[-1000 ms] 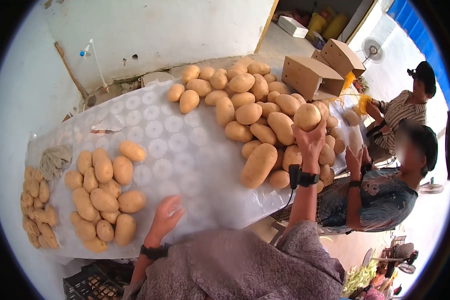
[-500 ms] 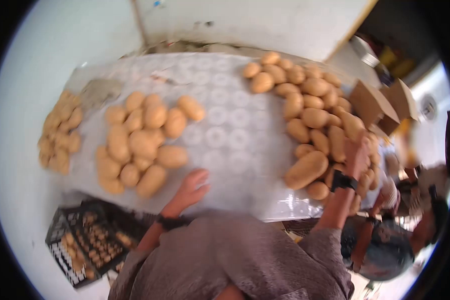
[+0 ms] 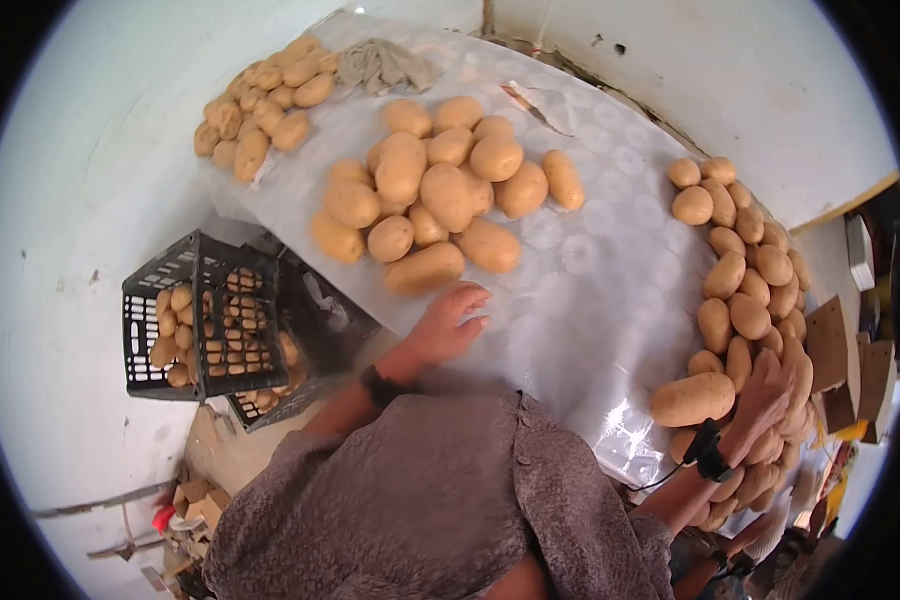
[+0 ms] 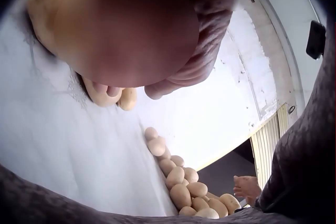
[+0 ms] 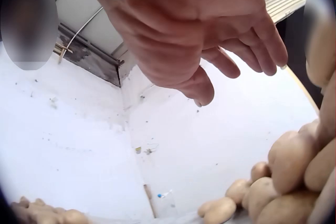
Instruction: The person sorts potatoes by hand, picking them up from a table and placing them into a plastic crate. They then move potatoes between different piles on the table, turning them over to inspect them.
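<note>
My left hand (image 3: 448, 325) hovers by the table's near edge, its fingers loosely bent and holding nothing. Just beyond it lies a middle group of potatoes (image 3: 445, 195); the closest is a long potato (image 3: 425, 268). In the left wrist view the same hand (image 4: 142, 29) is blurred and partly covers potatoes (image 4: 100, 95). Over the large potato pile (image 3: 750, 315) on the right is my right hand (image 3: 763, 392). The right wrist view shows this hand (image 5: 194, 35) with relaxed fingers and nothing in them, above and beside piled potatoes (image 5: 286, 171). A big potato (image 3: 692, 399) lies left of it.
Smaller potatoes (image 3: 270, 95) sit in a far-left group beside a grey cloth (image 3: 385, 66). Black crates (image 3: 202, 320) with potatoes stand left of the table. Cardboard boxes (image 3: 832, 350) are past the right pile. A knife-like strip (image 3: 535, 106) lies near the wall.
The head view has swung left. My right hand held a potato above the pile a second ago; it has lowered to the pile and is empty now. The left hand stays near the middle group.
</note>
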`<control>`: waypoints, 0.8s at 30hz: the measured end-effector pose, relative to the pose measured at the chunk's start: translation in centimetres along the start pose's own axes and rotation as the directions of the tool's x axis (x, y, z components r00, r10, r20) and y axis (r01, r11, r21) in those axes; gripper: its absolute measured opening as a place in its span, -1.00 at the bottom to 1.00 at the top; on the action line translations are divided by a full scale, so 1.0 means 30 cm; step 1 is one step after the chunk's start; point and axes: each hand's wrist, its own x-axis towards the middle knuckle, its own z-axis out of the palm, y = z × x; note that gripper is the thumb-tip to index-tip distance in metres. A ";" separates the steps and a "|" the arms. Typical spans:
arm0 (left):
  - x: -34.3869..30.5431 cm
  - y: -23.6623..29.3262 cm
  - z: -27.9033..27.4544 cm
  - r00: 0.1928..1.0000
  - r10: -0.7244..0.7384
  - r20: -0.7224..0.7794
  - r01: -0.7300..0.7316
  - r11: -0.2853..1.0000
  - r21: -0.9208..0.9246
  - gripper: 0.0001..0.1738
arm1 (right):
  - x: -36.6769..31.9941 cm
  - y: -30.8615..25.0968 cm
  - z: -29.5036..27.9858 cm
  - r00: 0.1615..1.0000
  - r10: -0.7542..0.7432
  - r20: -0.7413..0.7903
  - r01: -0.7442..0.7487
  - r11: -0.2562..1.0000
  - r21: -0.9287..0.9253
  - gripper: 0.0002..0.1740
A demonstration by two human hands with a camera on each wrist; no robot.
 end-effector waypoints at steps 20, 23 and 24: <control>-0.130 -0.102 -0.205 0.892 0.035 -0.451 0.130 0.936 0.329 -0.51 | -0.445 -0.675 0.116 0.613 -0.748 0.254 0.416 0.579 0.701 -0.57; -0.142 -0.123 -0.219 0.872 0.029 -0.488 0.148 0.936 0.320 -0.48 | -0.486 -0.713 0.131 0.578 -0.780 0.238 0.419 0.535 0.734 -0.57; -0.145 -0.134 -0.230 0.853 0.002 -0.522 0.178 0.938 0.296 -0.47 | -0.498 -0.724 0.138 0.560 -0.795 0.233 0.415 0.513 0.752 -0.56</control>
